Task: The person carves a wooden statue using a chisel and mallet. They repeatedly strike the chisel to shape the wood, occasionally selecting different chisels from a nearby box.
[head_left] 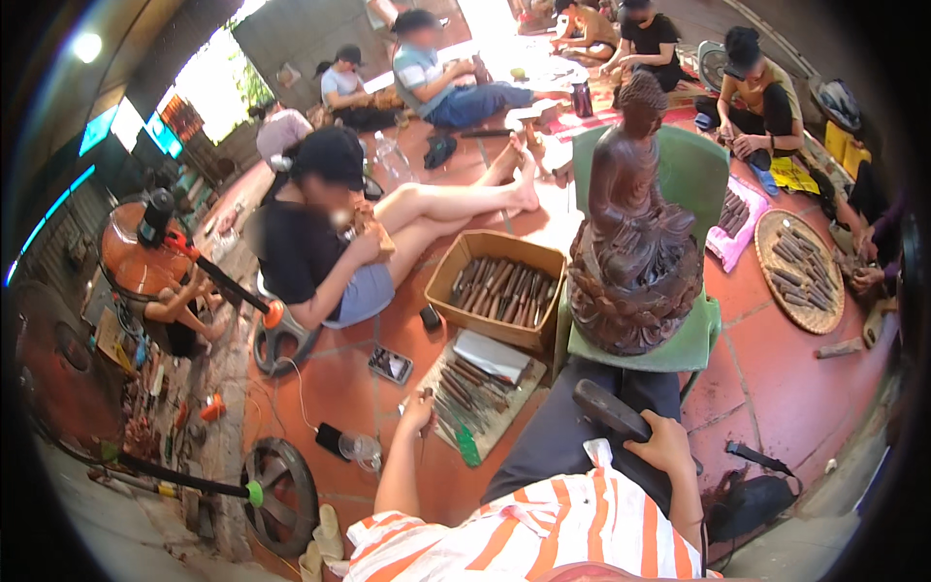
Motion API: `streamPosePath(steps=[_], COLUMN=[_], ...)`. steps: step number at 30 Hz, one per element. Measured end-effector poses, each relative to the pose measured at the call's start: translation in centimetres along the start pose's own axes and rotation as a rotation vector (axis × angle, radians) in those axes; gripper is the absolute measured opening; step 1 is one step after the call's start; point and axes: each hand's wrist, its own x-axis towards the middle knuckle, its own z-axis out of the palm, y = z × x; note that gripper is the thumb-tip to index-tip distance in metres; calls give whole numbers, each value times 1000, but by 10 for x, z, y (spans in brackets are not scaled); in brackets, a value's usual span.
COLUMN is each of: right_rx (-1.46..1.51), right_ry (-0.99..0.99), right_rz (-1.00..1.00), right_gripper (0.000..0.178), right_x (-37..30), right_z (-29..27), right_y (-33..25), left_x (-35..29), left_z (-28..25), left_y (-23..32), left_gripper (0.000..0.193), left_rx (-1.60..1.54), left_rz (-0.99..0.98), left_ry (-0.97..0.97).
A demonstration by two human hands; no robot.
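Observation:
My left hand (419, 413) is closed around a slim carving chisel (427, 394), beside a pale board (519, 400) with several chisels (467, 384) laid out on it. My right hand (665, 445) grips a dark wooden mallet (609, 408) that rests over my lap. In front of my knees, a dark brown carved statue of a seated figure (630, 199) stands upright on a green chair (711, 179). Neither hand touches the statue. Left of the chair, an open cardboard box (485, 323) holds many wooden-handled chisels (509, 289).
A person in a black top (301, 233) sits close at left, legs stretched across the tiled floor. A round woven basket (762, 254) of tools lies at right. A phone (333, 439), a clear plastic cup (363, 451) and a wheel (279, 495) are near my left arm. Others work farther back.

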Motion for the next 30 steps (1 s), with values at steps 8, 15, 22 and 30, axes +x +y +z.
streamPosePath(steps=[8, 15, 22, 30], right_rx=[107, 223, 204, 179], right_ry=[-68, -131, -138, -136], right_rz=[16, -8, 45, 49], right_gripper=[39, 39, 40, 37], right_x=[11, 27, 30, 32], right_z=[7, 8, 7, 10], right_y=[27, 21, 10, 12], left_x=[11, 23, 68, 95], left_z=[31, 13, 64, 105], left_y=[-22, -63, -40, -3], left_gripper=[60, 50, 58, 64], left_rx=[153, 1, 41, 203], left_rz=[-121, -52, -78, -70], left_ry=[79, 22, 69, 269])
